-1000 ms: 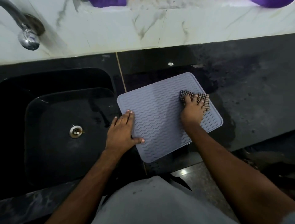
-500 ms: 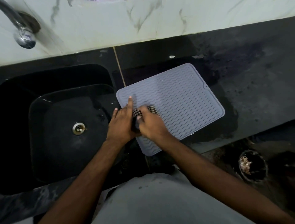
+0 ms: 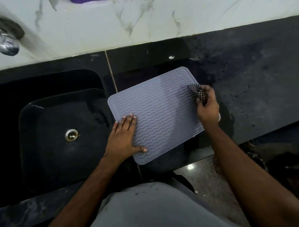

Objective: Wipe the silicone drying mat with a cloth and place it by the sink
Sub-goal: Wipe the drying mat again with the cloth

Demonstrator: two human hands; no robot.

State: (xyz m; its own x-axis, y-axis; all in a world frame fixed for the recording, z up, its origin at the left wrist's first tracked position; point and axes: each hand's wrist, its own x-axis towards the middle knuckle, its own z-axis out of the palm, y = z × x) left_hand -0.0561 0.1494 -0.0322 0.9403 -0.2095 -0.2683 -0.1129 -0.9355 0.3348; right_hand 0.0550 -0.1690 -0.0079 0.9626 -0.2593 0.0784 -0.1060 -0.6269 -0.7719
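**A:** Hands status?

**B:** Left hand (image 3: 124, 134) flat on the mat, fingers straight and together, thumb splayed toward the near edge. Palm sits on the mat's left side, pressing it down. Right hand (image 3: 206, 105) is at the mat's right edge, fingers curled round a bunched cloth (image 3: 199, 94).

**A:** Cloth details?

**B:** Checkered, dark and light. Most of it is wadded in the grip; a blurred end sticks out toward the mat's far right corner. Can't tell whether that end touches the mat surface.

**A:** Mat position?

**B:** Silicone drying mat (image 3: 161, 110), grey-lilac, wavy ridged pattern, raised rim. Lies flat on the dark countertop (image 3: 250, 81), rotated so its corners point off-axis. Its left edge is just beside the sink (image 3: 53, 145). The near corner reaches close to the counter's front edge.

**A:** Sink?

**B:** Black basin set in the counter, metal drain (image 3: 70, 135) in the middle. Chrome tap (image 3: 8, 43) at the upper left, blurred, coming off the white marble-look wall (image 3: 113, 24).

**A:** Anything else in frame?

**B:** Brass-coloured joint strip (image 3: 111, 72) runs through the counter between sink and mat, passing under the mat. Counter to the right of the mat looks blotchy, maybe damp. Person's grey shirt (image 3: 153, 207) fills the bottom. Something purple (image 3: 82, 1) at the top edge, cropped, can't identify.
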